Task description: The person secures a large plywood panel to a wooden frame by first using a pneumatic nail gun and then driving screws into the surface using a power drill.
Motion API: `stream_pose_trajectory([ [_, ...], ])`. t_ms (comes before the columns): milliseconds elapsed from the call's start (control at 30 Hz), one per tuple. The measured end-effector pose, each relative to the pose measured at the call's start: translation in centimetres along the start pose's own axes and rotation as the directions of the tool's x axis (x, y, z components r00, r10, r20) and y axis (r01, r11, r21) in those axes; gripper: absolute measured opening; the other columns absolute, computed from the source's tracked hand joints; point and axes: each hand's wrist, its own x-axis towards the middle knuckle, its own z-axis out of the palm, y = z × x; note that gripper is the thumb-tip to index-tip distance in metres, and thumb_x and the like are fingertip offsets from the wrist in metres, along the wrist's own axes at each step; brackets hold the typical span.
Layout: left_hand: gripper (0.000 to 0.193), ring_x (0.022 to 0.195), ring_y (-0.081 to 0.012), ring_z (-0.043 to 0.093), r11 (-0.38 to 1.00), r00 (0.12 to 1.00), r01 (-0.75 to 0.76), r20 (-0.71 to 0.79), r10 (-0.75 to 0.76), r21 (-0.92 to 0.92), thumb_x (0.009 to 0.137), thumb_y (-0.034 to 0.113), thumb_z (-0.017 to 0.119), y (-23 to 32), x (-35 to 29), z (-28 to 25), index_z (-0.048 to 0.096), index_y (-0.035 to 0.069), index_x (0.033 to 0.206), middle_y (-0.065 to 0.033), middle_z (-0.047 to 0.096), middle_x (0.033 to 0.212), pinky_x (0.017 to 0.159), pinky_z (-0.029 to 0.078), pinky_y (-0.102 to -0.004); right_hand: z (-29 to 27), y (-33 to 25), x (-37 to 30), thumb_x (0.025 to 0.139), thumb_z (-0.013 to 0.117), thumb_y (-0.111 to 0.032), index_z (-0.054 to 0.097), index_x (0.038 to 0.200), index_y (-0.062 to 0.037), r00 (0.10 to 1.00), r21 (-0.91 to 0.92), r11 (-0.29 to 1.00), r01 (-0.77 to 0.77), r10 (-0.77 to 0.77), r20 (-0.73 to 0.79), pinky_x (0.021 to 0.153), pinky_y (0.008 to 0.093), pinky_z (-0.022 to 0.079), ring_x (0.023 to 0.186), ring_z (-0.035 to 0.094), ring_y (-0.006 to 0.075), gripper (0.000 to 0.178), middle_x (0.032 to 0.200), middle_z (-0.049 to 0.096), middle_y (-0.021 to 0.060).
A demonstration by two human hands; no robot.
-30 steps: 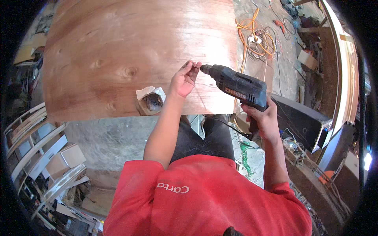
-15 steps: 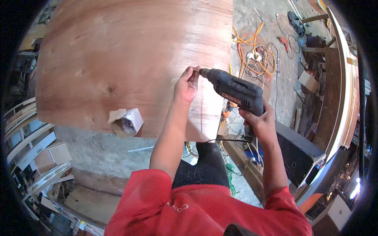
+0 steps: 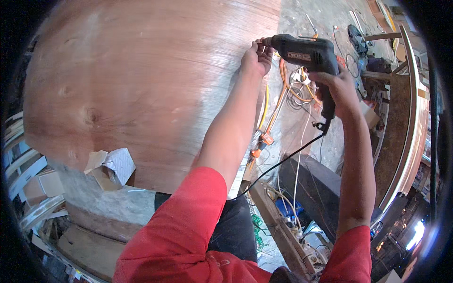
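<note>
My right hand (image 3: 340,87) is wrapped round the handle of a black power drill (image 3: 304,53), its chuck pointing left. At the drill's front end, the fingers of my left hand (image 3: 257,59) are pinched together. What they hold there is too small to make out. Both hands are over the right edge of a large reddish-brown plywood sheet (image 3: 141,89). From the drill's handle a black cord (image 3: 283,162) runs down to the left. An opened small cardboard box (image 3: 120,166) sits at the sheet's near left edge.
Tangled orange and white cables (image 3: 302,89) lie on the concrete floor to the right. An orange-and-black tool (image 3: 262,144) rests beside the sheet's edge. A long dark box (image 3: 314,181) and a wooden beam (image 3: 278,221) are nearer me. Stacked boards (image 3: 406,141) stand far right.
Both hands and the drill have moved away from me along the sheet's right edge. The drill is now nearly level. The view has shifted, so the cardboard box appears further left.
</note>
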Motion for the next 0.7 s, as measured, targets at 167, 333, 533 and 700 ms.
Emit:
stream_pose_trajectory([
  [167, 0.023, 0.09, -0.0217, 0.067, 0.999, 0.998, -0.053, -0.029, 0.053, 0.004, 0.111, 0.024, 0.047, -0.7, 2.5, -0.7, 0.062, 0.007, 0.11, -0.0057, 0.067, 0.103, 0.084, 0.061, -0.0391, 0.4, -0.6, 3.4, 0.077, 0.079, -0.009, 0.066, 0.105, 0.0015, 1.0, -0.099, 0.995, 0.006, -0.003, 0.027, 0.049, 0.0283, 0.05, 0.056, 0.06, 0.0123, 0.033, 0.079, 0.066, 0.0054],
  [333, 0.02, 0.094, -0.0232, 0.066, 0.997, 0.998, -0.051, 0.02, 0.052, -0.051, 0.11, 0.02, 0.046, -0.8, 3.4, -1.1, 0.06, 0.006, 0.117, -0.0085, 0.062, 0.109, 0.082, 0.062, -0.0378, 0.3, -1.4, 4.6, 0.077, 0.078, -0.008, 0.066, 0.105, 0.0027, 0.998, -0.129, 0.991, 0.041, -0.035, 0.049, 0.051, 0.0292, 0.052, 0.059, 0.062, 0.0138, 0.032, 0.08, 0.067, 0.007],
  [533, 0.02, 0.095, -0.0242, 0.066, 0.997, 1.0, -0.018, 0.017, 0.02, -0.079, 0.109, 0.017, 0.045, -0.9, 3.8, -1.2, 0.059, 0.007, 0.119, -0.0092, 0.062, 0.109, 0.084, 0.062, -0.0383, 0.4, -1.6, 5.4, 0.078, 0.078, -0.009, 0.067, 0.106, 0.0027, 0.998, -0.176, 0.984, 0.041, -0.031, 0.062, 0.051, 0.0287, 0.053, 0.06, 0.062, 0.0138, 0.032, 0.081, 0.068, 0.0074],
  [700, 0.019, 0.095, -0.0256, 0.065, 0.995, 0.999, -0.02, -0.032, 0.017, -0.099, 0.108, 0.015, 0.047, -1.0, 3.8, -1.0, 0.059, 0.007, 0.12, -0.0103, 0.063, 0.111, 0.086, 0.062, -0.0392, 0.6, -2.1, 5.5, 0.079, 0.078, -0.011, 0.067, 0.107, 0.0005, 0.999, -0.258, 0.966, 0.033, -0.022, 0.045, 0.05, 0.0273, 0.052, 0.06, 0.062, 0.0131, 0.032, 0.082, 0.069, 0.0075],
])
